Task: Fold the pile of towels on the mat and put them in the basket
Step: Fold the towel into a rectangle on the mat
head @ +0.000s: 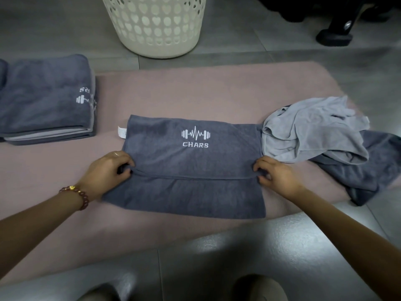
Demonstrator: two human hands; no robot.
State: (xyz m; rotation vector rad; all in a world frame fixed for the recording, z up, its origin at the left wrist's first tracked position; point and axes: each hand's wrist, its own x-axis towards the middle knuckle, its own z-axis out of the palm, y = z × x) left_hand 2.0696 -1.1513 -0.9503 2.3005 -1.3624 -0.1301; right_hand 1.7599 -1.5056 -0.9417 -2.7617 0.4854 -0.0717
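Head view: left hand and right hand each pinched one end of a fold ridge across the dark grey towel, lower centre, flat on the pink mat. Risk: an uneven pull would skew the fold. The towel's right end appeared to run under a crumpled pale towel, centre right; lifting could drag that heap. Folded stack lay upper left; basket top centre, off the mat.
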